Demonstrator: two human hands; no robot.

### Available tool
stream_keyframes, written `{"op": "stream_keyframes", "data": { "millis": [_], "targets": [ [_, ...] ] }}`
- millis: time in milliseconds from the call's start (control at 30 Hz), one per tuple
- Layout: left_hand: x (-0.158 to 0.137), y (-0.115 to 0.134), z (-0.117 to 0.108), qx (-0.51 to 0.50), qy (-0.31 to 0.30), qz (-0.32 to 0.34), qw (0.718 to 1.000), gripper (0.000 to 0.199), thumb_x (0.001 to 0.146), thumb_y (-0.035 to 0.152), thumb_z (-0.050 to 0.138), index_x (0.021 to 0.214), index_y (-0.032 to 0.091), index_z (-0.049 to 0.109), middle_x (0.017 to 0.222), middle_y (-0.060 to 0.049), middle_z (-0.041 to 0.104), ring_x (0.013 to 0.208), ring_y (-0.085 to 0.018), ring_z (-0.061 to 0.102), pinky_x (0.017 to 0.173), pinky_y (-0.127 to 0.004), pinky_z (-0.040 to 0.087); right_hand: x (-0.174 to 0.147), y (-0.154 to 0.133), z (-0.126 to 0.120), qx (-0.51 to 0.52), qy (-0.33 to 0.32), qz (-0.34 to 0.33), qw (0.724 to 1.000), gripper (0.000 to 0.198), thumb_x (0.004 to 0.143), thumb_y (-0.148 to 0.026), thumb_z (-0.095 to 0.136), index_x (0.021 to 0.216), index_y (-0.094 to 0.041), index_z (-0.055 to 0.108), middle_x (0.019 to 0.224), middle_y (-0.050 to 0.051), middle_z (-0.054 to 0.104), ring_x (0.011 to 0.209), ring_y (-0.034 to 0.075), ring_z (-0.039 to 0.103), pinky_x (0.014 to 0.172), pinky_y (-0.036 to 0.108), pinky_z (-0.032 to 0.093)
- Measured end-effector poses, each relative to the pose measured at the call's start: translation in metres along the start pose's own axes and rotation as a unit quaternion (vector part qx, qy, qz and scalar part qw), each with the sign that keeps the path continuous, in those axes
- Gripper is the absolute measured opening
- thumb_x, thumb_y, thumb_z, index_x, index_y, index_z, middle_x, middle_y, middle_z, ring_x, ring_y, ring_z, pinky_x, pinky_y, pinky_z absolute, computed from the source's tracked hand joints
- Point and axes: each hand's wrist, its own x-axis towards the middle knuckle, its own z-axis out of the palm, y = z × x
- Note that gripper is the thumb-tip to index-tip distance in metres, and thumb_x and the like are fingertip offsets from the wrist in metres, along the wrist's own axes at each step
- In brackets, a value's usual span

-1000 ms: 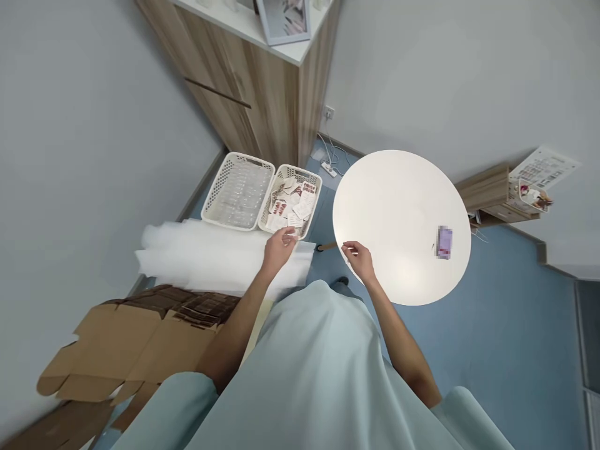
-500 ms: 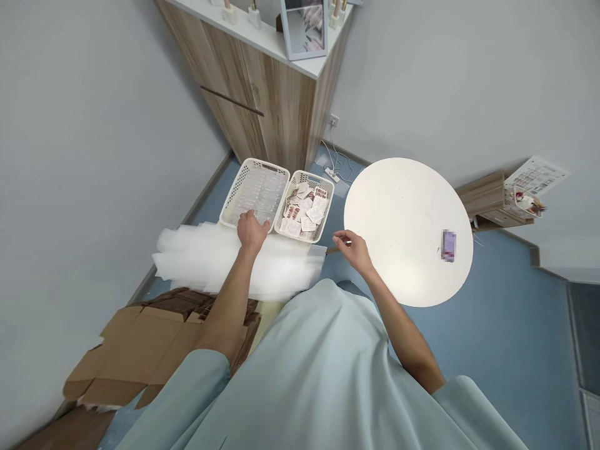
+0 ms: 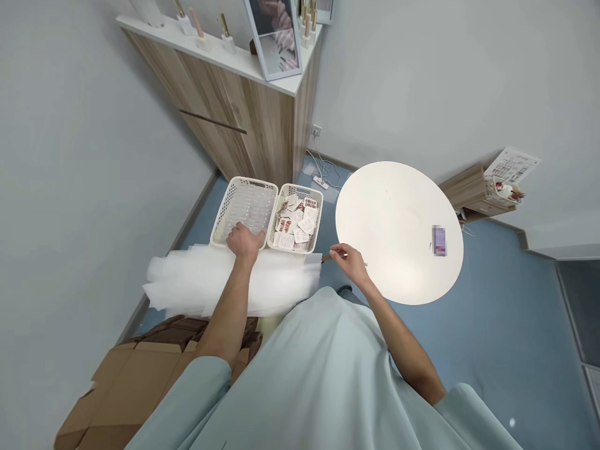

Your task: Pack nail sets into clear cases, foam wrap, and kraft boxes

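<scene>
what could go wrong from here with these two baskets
The left hand is at the near edge of the larger basket, so a clumsy push or tug there might tilt it and jumble the clear pieces inside. Loose cards lie heaped in the smaller basket right beside it; a knock could perhaps spill some.

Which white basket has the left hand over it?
The left basket, with clear plastic pieces: the left hand is over its near edge. The right basket holds printed cards and has no hand over it.
</scene>
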Motion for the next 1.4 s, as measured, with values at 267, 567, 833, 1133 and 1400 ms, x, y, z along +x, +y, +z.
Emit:
{"op": "stream_keyframes", "data": {
  "millis": [267, 567, 833, 1133, 1400],
  "targets": [
    [0.003, 0.009, -0.008, 0.023, -0.018, -0.008, 1.000, 0.085, 0.081, 0.055, 0.075, 0.140, -0.001, 0.047, 0.125, -0.034, 0.068, 0.117, -0.047, 0.068, 0.101, -0.054, 0.051, 0.000, 0.010, -0.004, 0.011, 0.000, -0.019, 1.000, 0.027, 0.095, -0.046, 0.063, 0.106, -0.024, 0.075, 0.107, 0.006, 0.080, 0.090, 0.023, 0.073, 0.083, 0.038, 0.057],
    [-0.017, 0.024, -0.049, -0.038, 0.042, -0.042, 0.998, 0.085, 0.075, 0.049, 0.084, 0.139, 0.004, 0.052, 0.129, -0.028, 0.071, 0.122, -0.046, 0.067, 0.105, -0.055, 0.053, -0.002, 0.018, -0.031, 0.042, -0.006, -0.018, 0.999, 0.026, 0.095, -0.046, 0.064, 0.106, -0.025, 0.076, 0.110, 0.007, 0.080, 0.093, 0.024, 0.074, 0.085, 0.039, 0.059],
    [-0.129, 0.109, -0.065, -0.313, 0.001, 0.172, 0.934, 0.100, 0.078, 0.041, 0.087, 0.161, 0.017, 0.036, 0.141, -0.014, 0.070, 0.129, -0.029, 0.068, 0.113, -0.040, 0.053, -0.002, 0.026, -0.080, 0.105, -0.027, -0.052, 0.993, 0.030, 0.095, -0.051, 0.066, 0.106, -0.025, 0.076, 0.117, 0.007, 0.079, 0.101, 0.025, 0.074, 0.089, 0.040, 0.062],
    [-0.263, 0.231, -0.030, -0.353, -0.098, 0.310, 0.877, 0.106, 0.075, 0.047, 0.089, 0.165, 0.025, 0.036, 0.147, -0.012, 0.066, 0.140, -0.036, 0.060, 0.118, -0.049, 0.051, -0.025, 0.087, -0.182, 0.164, 0.010, -0.044, 0.985, 0.042, 0.086, -0.054, 0.080, 0.116, -0.027, 0.074, 0.124, 0.007, 0.075, 0.105, 0.023, 0.072, 0.090, 0.038, 0.064],
    [-0.304, 0.294, 0.003, -0.346, -0.234, 0.302, 0.857, 0.113, 0.072, 0.048, 0.091, 0.168, 0.031, 0.033, 0.149, -0.011, 0.066, 0.141, -0.035, 0.060, 0.116, -0.051, 0.053, -0.063, 0.146, -0.261, 0.169, 0.012, -0.036, 0.985, 0.050, 0.084, -0.050, 0.086, 0.128, -0.032, 0.072, 0.137, 0.006, 0.070, 0.118, 0.025, 0.069, 0.097, 0.040, 0.060]
  ]
}}
